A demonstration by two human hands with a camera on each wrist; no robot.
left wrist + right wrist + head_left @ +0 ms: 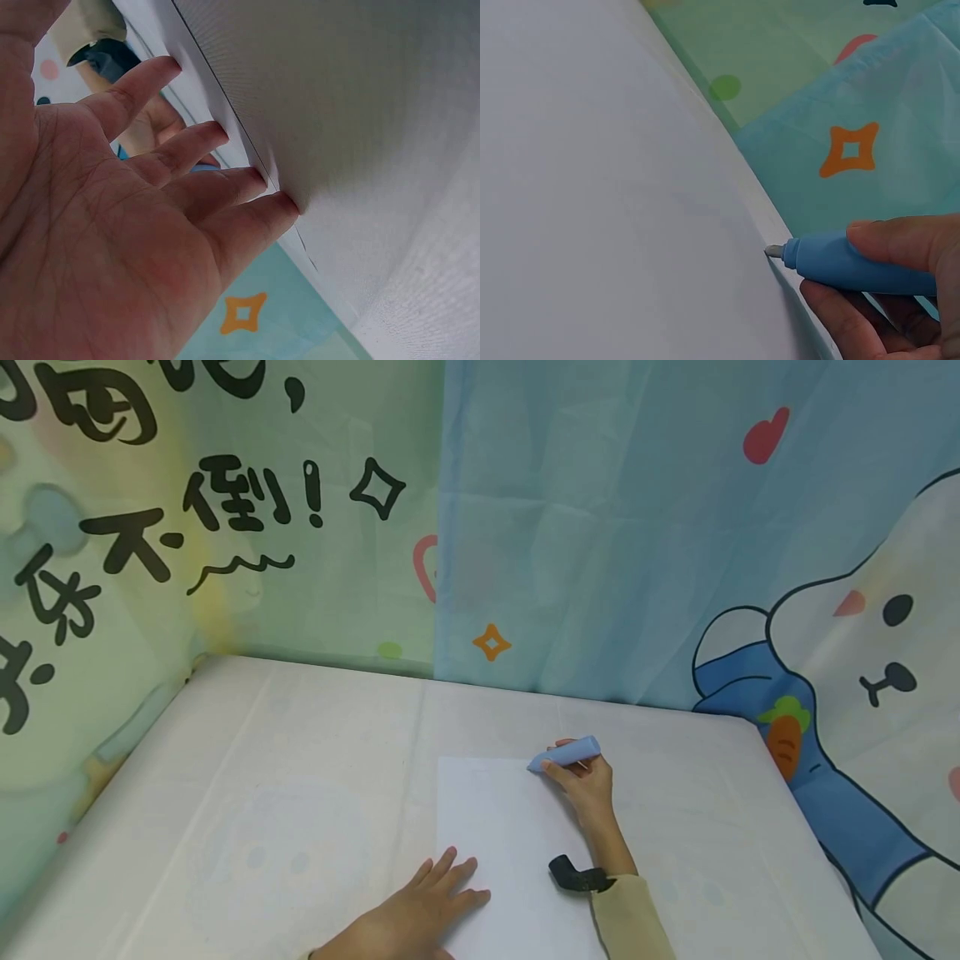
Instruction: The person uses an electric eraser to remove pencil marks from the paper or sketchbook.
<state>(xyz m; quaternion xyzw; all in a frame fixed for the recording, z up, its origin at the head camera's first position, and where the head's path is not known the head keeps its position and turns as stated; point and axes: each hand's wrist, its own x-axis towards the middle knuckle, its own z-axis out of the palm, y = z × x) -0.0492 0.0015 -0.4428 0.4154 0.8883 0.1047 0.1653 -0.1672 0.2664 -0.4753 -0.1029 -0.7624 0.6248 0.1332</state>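
A white sheet of paper [510, 827] lies on the white-covered table. My right hand [588, 785] pinches a thick blue marker [570, 752] between thumb and fingers. In the right wrist view the marker [862, 262] has a pale, narrow tip, at or just above the paper; contact is hard to tell. The head view places that tip near the sheet's far edge. My left hand [420, 902] spreads its fingers over the sheet's left side. From the left wrist view, the left hand [142, 202] has its palm visible and its fingertips at the white surface.
The white tablecloth [322, 727] reaches back to a printed curtain [585, 527] with a cartoon animal at the right. A green printed cloth [322, 593] hangs at the left. On the right wrist sits a black device [577, 875], beside a beige sleeve [630, 918].
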